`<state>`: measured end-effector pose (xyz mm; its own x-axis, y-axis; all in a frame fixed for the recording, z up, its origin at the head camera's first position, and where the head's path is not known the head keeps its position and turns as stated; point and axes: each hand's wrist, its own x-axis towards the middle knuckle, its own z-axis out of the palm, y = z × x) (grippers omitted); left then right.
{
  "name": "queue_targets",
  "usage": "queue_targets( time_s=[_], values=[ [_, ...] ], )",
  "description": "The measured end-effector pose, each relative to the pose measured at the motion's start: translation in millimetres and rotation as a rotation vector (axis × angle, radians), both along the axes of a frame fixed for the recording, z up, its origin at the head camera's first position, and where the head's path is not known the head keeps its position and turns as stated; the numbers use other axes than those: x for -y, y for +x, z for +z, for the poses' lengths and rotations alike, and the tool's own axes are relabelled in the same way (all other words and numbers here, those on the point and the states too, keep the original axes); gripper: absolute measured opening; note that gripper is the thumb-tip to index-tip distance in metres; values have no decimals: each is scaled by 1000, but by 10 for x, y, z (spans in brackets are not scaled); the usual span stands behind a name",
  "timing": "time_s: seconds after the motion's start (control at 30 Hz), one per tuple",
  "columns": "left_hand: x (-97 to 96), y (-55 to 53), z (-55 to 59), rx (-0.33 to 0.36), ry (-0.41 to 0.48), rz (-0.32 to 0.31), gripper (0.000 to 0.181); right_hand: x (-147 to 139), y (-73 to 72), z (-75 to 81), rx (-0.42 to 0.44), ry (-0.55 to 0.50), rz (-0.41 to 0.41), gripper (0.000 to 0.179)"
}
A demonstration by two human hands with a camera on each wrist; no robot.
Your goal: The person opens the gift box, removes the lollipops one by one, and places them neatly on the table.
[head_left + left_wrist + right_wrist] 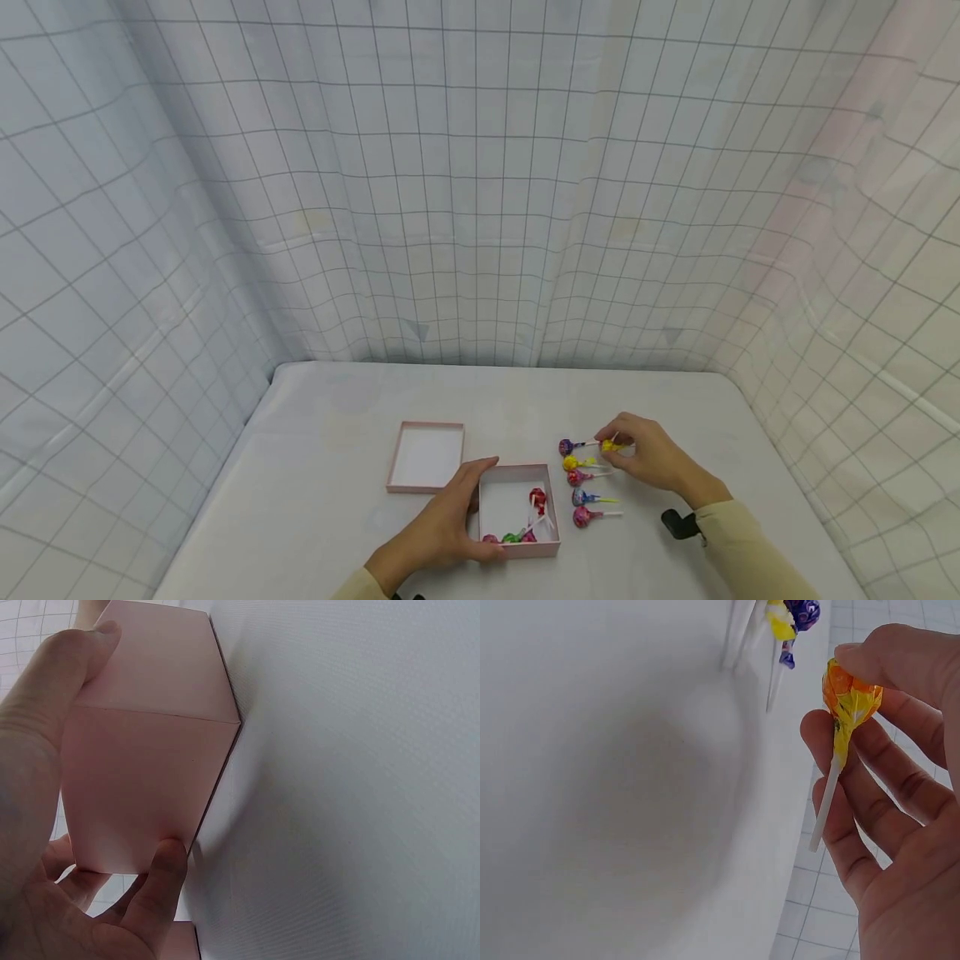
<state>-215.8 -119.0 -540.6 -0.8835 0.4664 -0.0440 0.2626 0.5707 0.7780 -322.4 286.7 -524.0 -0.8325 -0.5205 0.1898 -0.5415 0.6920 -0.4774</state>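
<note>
My left hand [446, 527] grips a pink open-topped box [534, 551] at its left side, thumb on the near wall and fingers reaching round to the far corner. In the left wrist view the thumb and fingertips press on the pink walls [142, 784]. Inside lie several lollipops, among them a red one [537, 497] and a green one [511, 538]. My right hand [651, 454] pinches a yellow-and-orange lollipop [849, 697] by its wrapped head, the white stick pointing away. It is just right of the purple lollipop [566, 447] at the far end of a column.
Between box and right hand, lollipops lie in a column: yellow [570, 463], red [575, 478], blue [580, 497] and pink [582, 517]. A shallow pink-rimmed lid [426, 489] with a white inside rests behind the left hand. Checked white curtains [480, 208] surround the white-covered table [322, 467].
</note>
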Motion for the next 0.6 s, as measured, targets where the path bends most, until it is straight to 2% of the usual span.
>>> queue_targets(
  time_s=[0.27, 0.6],
  values=[
    [-2, 6, 13, 5, 8, 1, 129, -95, -68, -119, -36, -6, -75, 25],
    [6, 14, -5, 3, 30, -9, 128, -102, -97, -187, 48, 23, -126, 22]
  ],
)
